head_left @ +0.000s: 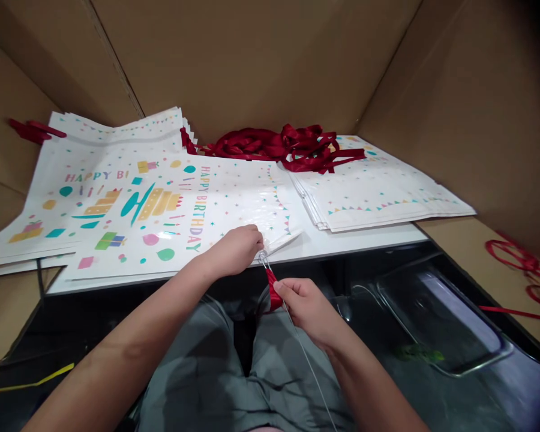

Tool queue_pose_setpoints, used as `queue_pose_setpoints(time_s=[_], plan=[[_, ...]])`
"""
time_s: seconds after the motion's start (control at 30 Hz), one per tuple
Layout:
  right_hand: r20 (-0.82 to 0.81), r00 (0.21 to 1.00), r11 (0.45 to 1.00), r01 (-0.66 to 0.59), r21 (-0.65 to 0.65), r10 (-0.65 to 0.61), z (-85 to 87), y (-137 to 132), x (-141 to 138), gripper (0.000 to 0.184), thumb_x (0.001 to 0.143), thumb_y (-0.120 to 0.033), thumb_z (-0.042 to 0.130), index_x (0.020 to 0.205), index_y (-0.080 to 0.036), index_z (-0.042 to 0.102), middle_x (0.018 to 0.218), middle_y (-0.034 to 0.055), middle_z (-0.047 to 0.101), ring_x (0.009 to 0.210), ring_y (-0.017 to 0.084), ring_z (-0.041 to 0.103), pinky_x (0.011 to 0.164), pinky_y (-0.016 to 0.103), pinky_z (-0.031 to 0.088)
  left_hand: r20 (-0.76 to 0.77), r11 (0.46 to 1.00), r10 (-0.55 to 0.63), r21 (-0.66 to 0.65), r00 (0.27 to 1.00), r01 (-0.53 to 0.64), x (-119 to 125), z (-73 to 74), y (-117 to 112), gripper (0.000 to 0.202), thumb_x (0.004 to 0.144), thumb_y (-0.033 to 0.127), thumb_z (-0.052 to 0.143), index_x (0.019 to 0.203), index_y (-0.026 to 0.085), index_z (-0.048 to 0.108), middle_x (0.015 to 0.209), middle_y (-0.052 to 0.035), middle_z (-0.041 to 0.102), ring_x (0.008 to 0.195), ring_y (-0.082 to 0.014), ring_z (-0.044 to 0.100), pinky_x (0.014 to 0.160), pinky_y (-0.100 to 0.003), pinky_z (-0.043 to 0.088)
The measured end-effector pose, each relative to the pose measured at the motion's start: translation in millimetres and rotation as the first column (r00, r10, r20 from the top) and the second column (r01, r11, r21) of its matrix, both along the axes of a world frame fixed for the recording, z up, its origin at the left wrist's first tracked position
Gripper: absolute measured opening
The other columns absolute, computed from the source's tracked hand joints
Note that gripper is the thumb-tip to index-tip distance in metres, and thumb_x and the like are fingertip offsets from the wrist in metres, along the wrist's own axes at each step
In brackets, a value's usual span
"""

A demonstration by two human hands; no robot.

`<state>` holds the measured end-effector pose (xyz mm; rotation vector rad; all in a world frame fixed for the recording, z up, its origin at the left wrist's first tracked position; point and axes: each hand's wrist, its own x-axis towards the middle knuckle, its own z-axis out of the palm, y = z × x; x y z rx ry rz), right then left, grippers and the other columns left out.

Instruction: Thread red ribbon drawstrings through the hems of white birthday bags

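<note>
A white "HAPPY BIRTHDAY" gift bag (198, 204) lies flat on the white table (342, 243) in front of me. My left hand (236, 249) is closed on the bag's near corner at the table's edge. Just below it, my right hand (306, 303) pinches a red ribbon (273, 289) together with a thin wire (306, 354) that runs down over my lap. The ribbon's end reaches up to the bag corner held by my left hand.
A stack of similar printed bags (54, 180) lies at the left, another stack (378, 192) at the right. A heap of red ribbons (288, 144) sits at the back. Cardboard walls (261, 54) surround the table. More ribbon (522, 264) lies at the far right.
</note>
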<state>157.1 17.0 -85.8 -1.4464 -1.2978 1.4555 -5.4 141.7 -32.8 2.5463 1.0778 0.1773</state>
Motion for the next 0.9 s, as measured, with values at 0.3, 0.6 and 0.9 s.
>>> queue_pose_setpoints(time_s=[0.3,0.6,0.9], plan=[[0.078,0.995,0.998,0.064,0.023,-0.066,2.0,1.9,0.2,0.048,0.09,-0.057,0.049,0.066,-0.016,0.057,0.055,-0.004,0.031,0.048,0.008,0.024,0.047,0.023,0.016,0.022,1.0,-0.011,-0.021,1.0,0.011,2.4,6.8,-3.7,0.025,0.091,0.015,0.049,0.077,0.015,0.069,0.09,-0.0097,0.067,0.083,-0.0211,0.062,0.077,-0.032,0.047],[0.128,0.987,0.995,0.099,0.026,-0.102,-2.7,-3.5,0.5,0.048,0.091,-0.056,0.047,0.062,-0.019,0.043,0.057,-0.0042,0.029,0.049,0.008,0.024,0.048,0.024,0.018,0.039,0.999,-0.035,-0.02,0.999,0.036,2.8,4.2,-5.0,0.027,0.093,0.014,0.045,0.077,0.014,0.067,0.089,-0.0096,0.065,0.084,-0.0212,0.061,0.077,-0.032,0.046],[0.089,0.988,0.992,0.122,0.014,-0.122,-0.6,-3.4,-1.7,0.047,0.09,-0.055,0.05,0.061,-0.02,0.04,0.056,-0.0044,0.026,0.049,0.008,0.022,0.046,0.024,0.018,0.063,0.998,-0.046,-0.04,0.997,0.049,2.8,4.2,-4.7,0.025,0.091,0.012,0.047,0.077,0.014,0.068,0.089,-0.0092,0.066,0.083,-0.0202,0.062,0.077,-0.032,0.047]])
